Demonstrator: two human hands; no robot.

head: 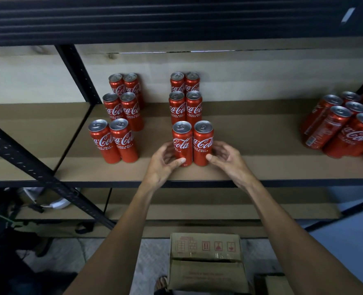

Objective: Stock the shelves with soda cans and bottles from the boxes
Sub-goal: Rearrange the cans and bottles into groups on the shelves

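Flanking the middle of the shelf (261, 167) are a left block of six upright cans (124, 141) and, at the right edge of the frame, a denser can cluster (346, 128). A black diagonal brace (37, 167) crosses the left of the frame, and a cardboard box (206, 260) sits on the floor at bottom centre. Nothing stands between the hands and the centre cans.

The left hand (165, 158) grips the left front can (182, 143), thumb low on its face, fingers curled round its side. The right hand (223, 158) cups the right front can (203, 143) likewise. These two cans touch, upright near the shelf's front edge, ahead of four rear cans (194, 107).

The cans are slim red cylinders with silvery tops; the shelf lining is matte brown cardboard.
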